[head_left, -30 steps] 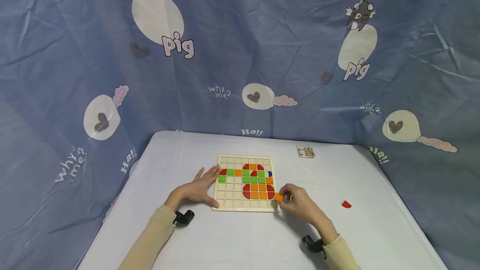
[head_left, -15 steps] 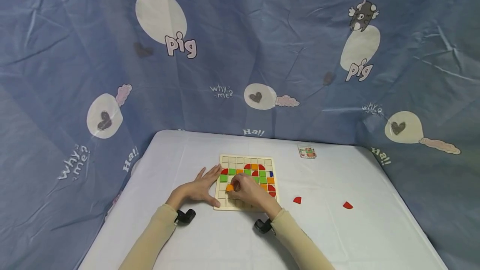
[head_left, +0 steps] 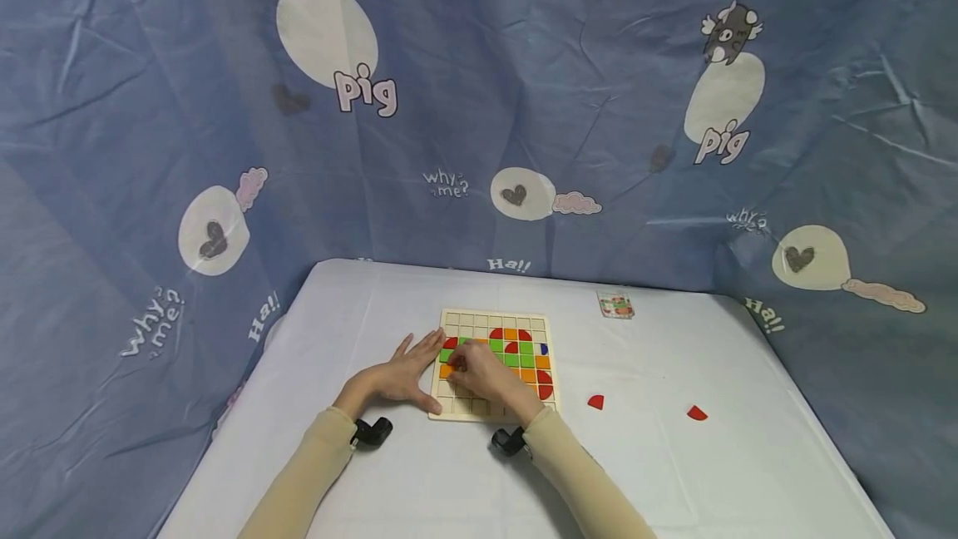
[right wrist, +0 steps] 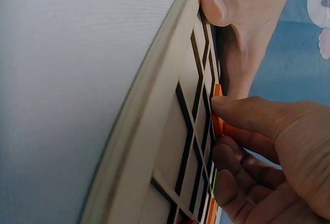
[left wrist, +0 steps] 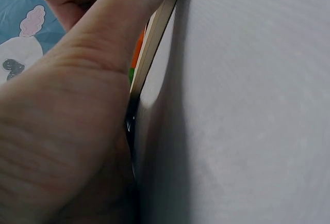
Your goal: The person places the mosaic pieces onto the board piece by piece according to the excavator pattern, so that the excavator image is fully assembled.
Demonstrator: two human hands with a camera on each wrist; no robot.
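A pale wooden grid board point(head_left: 458, 408) lies on the white table. My left hand point(head_left: 400, 377) rests at its left edge with spread fingers, the thumb at the near left corner. My right hand point(head_left: 482, 374) reaches over the board and pinches an orange square tile point(head_left: 446, 371) at the left column, just below a green tile point(head_left: 446, 355). In the right wrist view, the thumb lies against this orange tile point(right wrist: 217, 123); whether it sits fully in its cell I cannot tell. Red, orange and green tiles fill part of the grid, some hidden behind the right hand. A small blue piece point(head_left: 544, 349) is at the right edge.
Two red quarter-round pieces lie right of the board, a nearer one point(head_left: 595, 402) and a farther one point(head_left: 697, 413). A small picture card point(head_left: 616, 305) lies near the table's back edge. Blue printed cloth point(head_left: 449, 106) hangs behind and at both sides.
My right hand has carried the orange tile from the board's right edge leftward across to the left column. A red piece it had been hiding now shows. My left hand has stayed put.
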